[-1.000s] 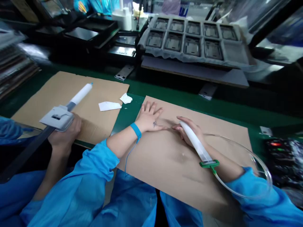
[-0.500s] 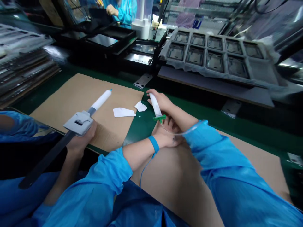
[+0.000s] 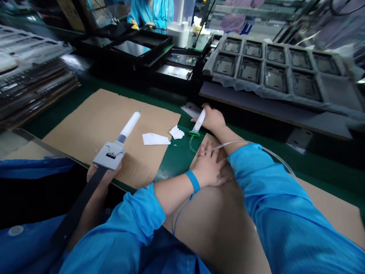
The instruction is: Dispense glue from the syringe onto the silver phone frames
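Head camera: the right hand (image 3: 214,120) is closed round the white syringe (image 3: 199,121), beside the pale plate (image 3: 189,109); a light grip should steady it. The left hand (image 3: 209,167) lies spread on cardboard (image 3: 216,220); the clear hose (image 3: 273,154) needs slack.

green benchtop (image 3: 167,165), w/ a dull sheen near ctr., extends l. to r. rear l.: slanted dark post (image 3: 84,17) beside a brown panel (image 3: 69,15), blurred; shallow black trays (image 3: 156,36) toward ctr., in deep shadow. far l.: stacked trays (image 3: 31,89), edges blurred. upper r.: pale tray (image 3: 336,89) w/ dark rect. pockets, above a gray board (image 3: 256,103). bkgd.: white stand (image 3: 179,35), purple mat'l (image 3: 230,22) & clear sheeting (image 3: 335,36), indistinct. lighting: cool, brightest at upper ctr., dim under the tray; wall detail too blurred to tell.
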`<state>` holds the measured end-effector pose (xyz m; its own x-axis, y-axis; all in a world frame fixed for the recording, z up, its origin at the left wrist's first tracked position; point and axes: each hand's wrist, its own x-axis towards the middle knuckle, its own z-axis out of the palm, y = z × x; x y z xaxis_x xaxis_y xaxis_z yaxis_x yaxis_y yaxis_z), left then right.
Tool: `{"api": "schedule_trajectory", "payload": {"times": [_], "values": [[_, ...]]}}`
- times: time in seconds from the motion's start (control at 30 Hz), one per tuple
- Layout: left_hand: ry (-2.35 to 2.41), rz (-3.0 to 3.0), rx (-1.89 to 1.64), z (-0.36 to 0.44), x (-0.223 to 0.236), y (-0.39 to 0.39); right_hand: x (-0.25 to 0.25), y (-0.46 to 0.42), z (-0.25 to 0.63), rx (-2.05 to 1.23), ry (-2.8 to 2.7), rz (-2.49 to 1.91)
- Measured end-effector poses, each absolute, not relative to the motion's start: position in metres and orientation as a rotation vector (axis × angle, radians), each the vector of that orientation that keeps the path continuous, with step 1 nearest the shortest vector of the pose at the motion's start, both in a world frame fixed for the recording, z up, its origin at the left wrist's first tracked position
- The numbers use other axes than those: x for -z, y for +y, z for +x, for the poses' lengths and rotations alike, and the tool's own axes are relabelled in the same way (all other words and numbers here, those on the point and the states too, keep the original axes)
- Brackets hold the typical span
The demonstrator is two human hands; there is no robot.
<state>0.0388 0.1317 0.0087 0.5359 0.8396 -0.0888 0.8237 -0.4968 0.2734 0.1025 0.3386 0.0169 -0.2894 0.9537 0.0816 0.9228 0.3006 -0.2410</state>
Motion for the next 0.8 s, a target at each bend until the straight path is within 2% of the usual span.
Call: {"api": "schedule_trajectory", "payload": {"times": [0.23,0.43,0.63,0.8], "values": [[1.381,2.503,-0.182,0.038,-0.006,0.137,-0.034,0.327,0.140,-0.364,-2.225,-1.643],[1.435,2.494,-0.060,0.037,-0.011,0.140,-0.056,0.264,0.255,-0.452,-2.104,-1.526],[1.631,2.474,-0.127,0.030,-0.017,0.148,-0.022,0.132,0.385,-0.444,-2.028,-1.383],[1.609,2.516,-0.168,0.034,-0.021,0.156,-0.005,0.086,0.375,-0.393,-2.475,-0.911]]}}
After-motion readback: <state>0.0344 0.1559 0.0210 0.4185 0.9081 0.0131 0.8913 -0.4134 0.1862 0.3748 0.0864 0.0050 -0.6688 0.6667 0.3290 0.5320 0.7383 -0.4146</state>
